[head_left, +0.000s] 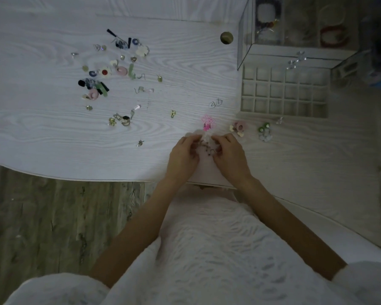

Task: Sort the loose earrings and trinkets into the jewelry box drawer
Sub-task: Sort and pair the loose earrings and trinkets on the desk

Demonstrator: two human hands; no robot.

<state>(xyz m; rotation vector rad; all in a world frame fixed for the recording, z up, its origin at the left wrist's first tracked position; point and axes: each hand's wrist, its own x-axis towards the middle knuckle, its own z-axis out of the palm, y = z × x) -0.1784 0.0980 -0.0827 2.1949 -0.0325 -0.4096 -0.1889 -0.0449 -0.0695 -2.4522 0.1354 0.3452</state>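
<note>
While both sets of fingers [195, 142] pinch together over something small and tangled near the table's front edge, I can't make out exactly what it is; it looks like a thin wire-hooked earring, and the left hand [183, 154] and right hand [229, 154] seem to share it between them. Just beyond the fingertips lies a pink openwork flower earring [207, 122], and to the right a pale pink floral pair [239, 128] and a green-beaded pair [264, 130] sit close to the drawer. The drawer [284, 92], a pale grid of little square compartments pulled out of the clear jewelry box [295, 25], looks empty as far as I can see. Most trinkets remain in a loose scatter [110, 73] far left on the table [185, 62], so I'd judge the sorting barely begun.
</note>
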